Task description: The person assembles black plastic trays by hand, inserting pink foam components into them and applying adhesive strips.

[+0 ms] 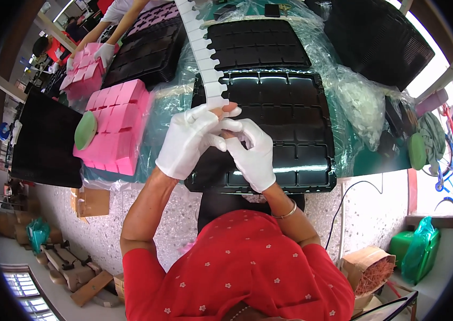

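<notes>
A long white strip with a notched edge (pixel 205 53) runs down from the far edge across the trays. Its near end meets the fingers of my left hand (pixel 186 140), which are closed on it. Beside it, my right hand (pixel 253 155) has thumb and fingers drawn together in a pinch. Whatever lies between its fingertips is hidden or too small to name. White gloves cover both hands, with some fingertips bare. Both hands are above a black compartmented plastic tray (pixel 296 125). Another black tray (pixel 258 43) lies beyond it.
Pink foam blocks (pixel 114 123) are stacked at left, with a green oval piece (pixel 85 130) against them. Across the table, a co-worker's gloved hands (pixel 106 53) touch more pink foam (pixel 83 72). Clear plastic sheeting (pixel 363 104) and a black crate (pixel 379 40) are at right.
</notes>
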### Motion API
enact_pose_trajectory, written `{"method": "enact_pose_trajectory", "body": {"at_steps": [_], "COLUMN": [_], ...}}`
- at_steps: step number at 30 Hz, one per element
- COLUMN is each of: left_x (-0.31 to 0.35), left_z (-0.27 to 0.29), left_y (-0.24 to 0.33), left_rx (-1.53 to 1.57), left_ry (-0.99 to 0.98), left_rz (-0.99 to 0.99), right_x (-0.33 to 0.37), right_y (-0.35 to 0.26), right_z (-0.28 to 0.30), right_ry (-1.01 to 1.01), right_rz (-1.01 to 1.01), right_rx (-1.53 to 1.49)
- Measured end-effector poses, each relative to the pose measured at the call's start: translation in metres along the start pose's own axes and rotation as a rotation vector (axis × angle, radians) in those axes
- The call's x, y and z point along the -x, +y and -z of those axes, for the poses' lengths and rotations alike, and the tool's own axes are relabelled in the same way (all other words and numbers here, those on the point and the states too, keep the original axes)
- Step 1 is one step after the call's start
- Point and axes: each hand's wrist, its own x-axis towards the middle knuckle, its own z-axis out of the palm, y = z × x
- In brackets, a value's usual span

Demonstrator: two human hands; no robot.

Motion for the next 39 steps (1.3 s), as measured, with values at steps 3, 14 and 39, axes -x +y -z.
{"method": "enact_pose_trajectory", "body": {"at_steps": [3,14,39], "left_x": [-0.003,-0.062,-0.002], "left_z": [-0.008,0.02,0.022], "left_y": [0.0,-0.043,-0.041], "left_rx": [0.066,-0.48,-0.046], "left_ry": [0.08,0.378,0.163], "left_rz": [-0.031,-0.194,0.101], "right_x": [0.0,0.0,-0.14], "right_y": [-0.005,-0.021,0.038], "right_z": [0.004,0.04,0.171], "right_ry": [0.04,0.164,0.06], "right_rz": [0.074,0.55,-0.209], "right_rx": [0.096,0.733,1.506]}}
